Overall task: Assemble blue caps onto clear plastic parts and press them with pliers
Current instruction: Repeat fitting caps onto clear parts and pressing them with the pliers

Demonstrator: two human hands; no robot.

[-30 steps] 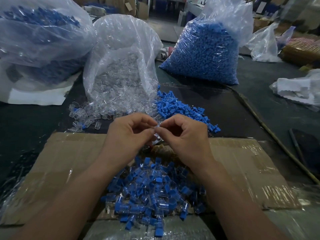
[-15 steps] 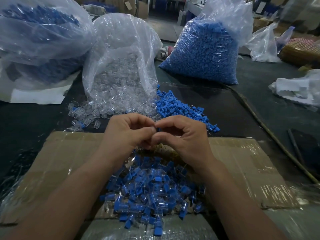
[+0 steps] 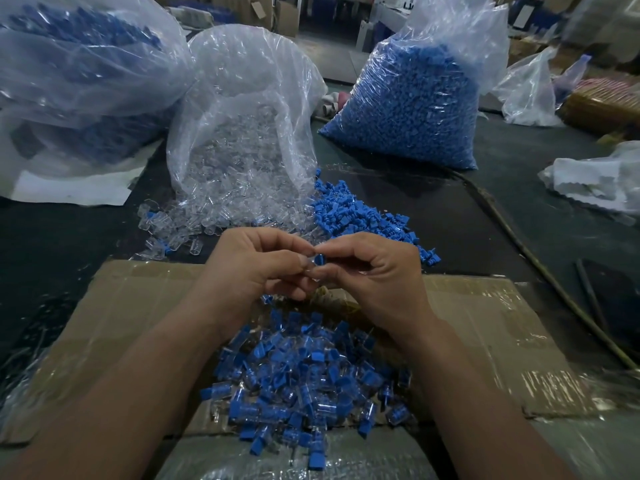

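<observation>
My left hand (image 3: 256, 268) and my right hand (image 3: 377, 275) meet fingertip to fingertip above the cardboard. Between them sits a blue cap (image 3: 320, 260), pinched by my right thumb and forefinger, against a clear plastic part (image 3: 311, 268) held in my left fingers. Below my wrists lies a heap of assembled blue-and-clear pieces (image 3: 304, 379). Loose blue caps (image 3: 360, 216) are spread just beyond my right hand. Loose clear parts (image 3: 194, 226) spill from an open clear bag (image 3: 242, 133). No pliers are in view.
A flattened, taped cardboard sheet (image 3: 485, 317) covers the dark table. A full bag of blue caps (image 3: 408, 98) stands at the back right, another large bag (image 3: 76, 74) at the back left. White plastic wrapping (image 3: 595, 181) and a dark rod (image 3: 592, 296) lie to the right.
My fingertips, pressed tightly together half a second ago, have parted slightly, so the blue cap now shows between them. Both hands stay in the same place.
</observation>
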